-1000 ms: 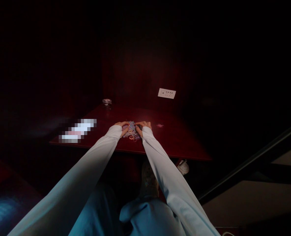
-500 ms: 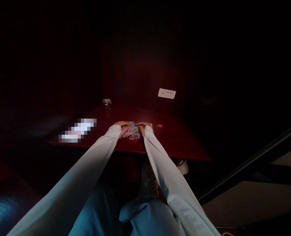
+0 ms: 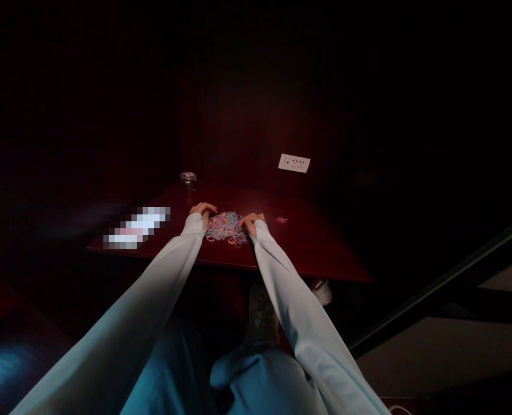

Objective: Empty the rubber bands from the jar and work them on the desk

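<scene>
A loose pile of small colourful elastic hair bands (image 3: 226, 228) lies on the dark red table (image 3: 308, 248), near its front edge. My left hand (image 3: 203, 211) is at the pile's left side, fingers stretched out and bent slightly over its edge, holding nothing I can see. On the opposite side, my right hand (image 3: 253, 221) reaches its fingers onto the bands, apart from the thumb; its fingertips touch the pile. Farther right, a small cluster of pink bands (image 3: 282, 220) lies separately on the tabletop.
A clear lidded jar (image 3: 188, 178) stands at the back left. Near the left edge lies a bright, pixelated flat object (image 3: 137, 228). A white wall socket (image 3: 294, 163) is behind the table. Below the front edge a pale shoe (image 3: 262, 314) shows beside my legs.
My left hand has drawn back to the left, uncovering more of the pile. My right hand's fingers have moved lower and slightly left over the bands. The pile looks more spread out.
</scene>
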`<state>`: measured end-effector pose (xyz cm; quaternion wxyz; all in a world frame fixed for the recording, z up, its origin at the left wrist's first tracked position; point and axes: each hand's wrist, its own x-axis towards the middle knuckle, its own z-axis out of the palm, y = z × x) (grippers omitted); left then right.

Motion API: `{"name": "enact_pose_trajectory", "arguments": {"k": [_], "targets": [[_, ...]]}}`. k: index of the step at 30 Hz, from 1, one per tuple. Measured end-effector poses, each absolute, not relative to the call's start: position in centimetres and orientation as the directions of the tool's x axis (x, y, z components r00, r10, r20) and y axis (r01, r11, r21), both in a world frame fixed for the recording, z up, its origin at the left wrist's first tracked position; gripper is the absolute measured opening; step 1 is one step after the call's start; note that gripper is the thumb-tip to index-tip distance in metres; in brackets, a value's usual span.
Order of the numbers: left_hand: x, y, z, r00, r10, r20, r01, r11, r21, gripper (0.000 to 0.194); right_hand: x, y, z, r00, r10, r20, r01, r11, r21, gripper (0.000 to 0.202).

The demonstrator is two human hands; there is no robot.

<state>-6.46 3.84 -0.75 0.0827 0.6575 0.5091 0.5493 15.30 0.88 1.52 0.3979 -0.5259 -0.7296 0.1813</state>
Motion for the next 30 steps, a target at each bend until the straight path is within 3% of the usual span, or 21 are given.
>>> {"name": "enact_pose_trajectory", "arguments": {"k": [6, 23, 30], "targets": [[-6.4, 3.5, -0.9, -0.042, 0.766, 0.641, 0.613, -0.487, 0.622, 0.023, 15.1, 0.5, 1.7, -0.198, 0.900, 0.388, 0.624, 0.421, -0.658, 0.039], [-6.1, 3.3, -0.9, 0.042, 0.774, 0.632, 0.666, -0.493, 0.560, 0.017, 15.1, 1.5, 0.9, -0.105, 0.918, 0.383, 0.620, 0.362, -0.696, 0.032], [-5.5, 1.8, 0.0, 0.213, 0.760, 0.614, 0.720, -0.547, 0.427, 0.009, 15.3, 1.1, 0.9, -0.122, 0.884, 0.452, 0.592, 0.431, -0.682, 0.028]]}}
